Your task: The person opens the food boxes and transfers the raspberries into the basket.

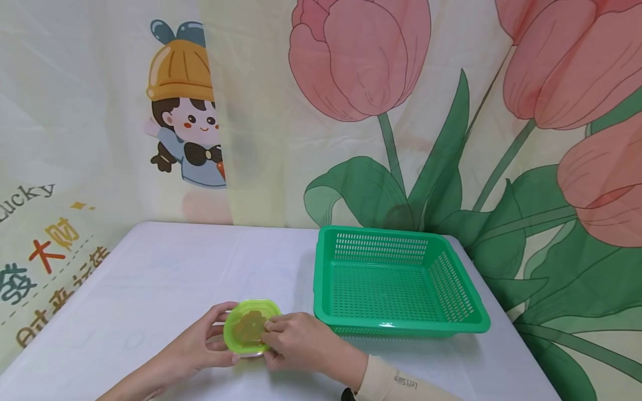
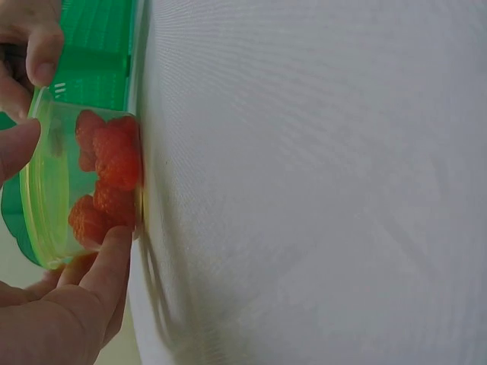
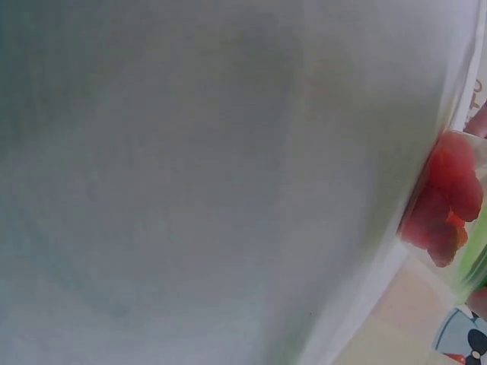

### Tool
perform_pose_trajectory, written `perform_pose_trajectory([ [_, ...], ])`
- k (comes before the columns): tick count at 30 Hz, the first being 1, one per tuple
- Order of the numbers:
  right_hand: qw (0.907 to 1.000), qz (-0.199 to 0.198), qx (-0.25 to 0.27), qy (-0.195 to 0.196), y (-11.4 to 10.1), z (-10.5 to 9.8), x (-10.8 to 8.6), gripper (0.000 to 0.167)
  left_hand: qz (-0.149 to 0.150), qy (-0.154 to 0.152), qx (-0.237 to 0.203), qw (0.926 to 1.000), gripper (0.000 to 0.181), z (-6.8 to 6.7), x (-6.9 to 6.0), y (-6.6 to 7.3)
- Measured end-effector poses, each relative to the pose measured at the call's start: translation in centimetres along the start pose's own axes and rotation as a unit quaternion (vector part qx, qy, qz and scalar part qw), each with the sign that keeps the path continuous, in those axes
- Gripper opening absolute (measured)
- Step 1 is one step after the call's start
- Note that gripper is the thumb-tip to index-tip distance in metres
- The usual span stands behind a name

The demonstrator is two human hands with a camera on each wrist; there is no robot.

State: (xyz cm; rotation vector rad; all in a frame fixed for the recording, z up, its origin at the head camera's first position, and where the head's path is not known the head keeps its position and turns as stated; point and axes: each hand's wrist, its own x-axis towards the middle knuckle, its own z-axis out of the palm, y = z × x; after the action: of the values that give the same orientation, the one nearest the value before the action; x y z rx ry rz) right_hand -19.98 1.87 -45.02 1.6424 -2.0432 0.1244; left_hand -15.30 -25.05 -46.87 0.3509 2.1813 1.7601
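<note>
A small clear food container (image 2: 84,129) with a yellow-green lid (image 1: 243,334) stands on the white table in front of me. Through its wall, the left wrist view shows several red, bumpy pieces that look like raspberries (image 2: 118,156). My left hand (image 1: 200,341) grips the container from the left, thumb near the front and fingers round the far side. On the right, the curled fingers of my right hand (image 1: 306,342) pinch the lid's edge. The lid appears to sit on the container; whether that edge is lifted, I cannot tell.
A green perforated plastic basket (image 1: 401,328) stands on the table (image 1: 165,278) to the right, just beyond my right hand. Behind the table hangs a cloth (image 1: 261,139) printed with tulips and a cartoon figure.
</note>
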Motion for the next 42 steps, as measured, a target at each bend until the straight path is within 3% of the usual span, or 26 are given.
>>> perform_pose_trajectory([
  [7,0.9999,0.002,-0.010,0.013,0.2,0.2,0.0,0.012,-0.017,0.008,0.027,0.9995,0.103,-0.1,0.3,0.5],
  [15,0.9998,0.011,-0.015,0.002,0.1,0.2,0.3,0.011,-0.033,0.012,0.024,0.9991,0.103,-0.2,0.4,0.6],
  [19,0.9999,0.014,-0.006,-0.005,0.0,0.0,0.4,0.009,-0.036,0.015,0.023,0.9990,0.102,-0.2,0.3,0.5],
  [23,0.9983,0.038,0.041,0.020,0.4,-0.6,0.8,0.019,-0.040,0.018,0.030,0.9986,0.103,-0.1,0.3,0.6],
  [26,0.9943,0.057,0.084,0.032,0.7,-1.0,1.2,0.024,-0.045,0.013,0.026,0.9985,0.102,0.1,0.3,0.6],
  [33,0.9825,0.118,0.144,-0.014,1.1,-2.2,1.6,0.014,-0.051,0.008,0.015,0.9985,0.100,0.4,0.3,0.4],
  [42,0.9531,0.194,0.227,0.045,2.5,-3.7,1.8,0.016,-0.028,0.022,0.035,0.9987,0.099,0.3,0.1,0.5],
])
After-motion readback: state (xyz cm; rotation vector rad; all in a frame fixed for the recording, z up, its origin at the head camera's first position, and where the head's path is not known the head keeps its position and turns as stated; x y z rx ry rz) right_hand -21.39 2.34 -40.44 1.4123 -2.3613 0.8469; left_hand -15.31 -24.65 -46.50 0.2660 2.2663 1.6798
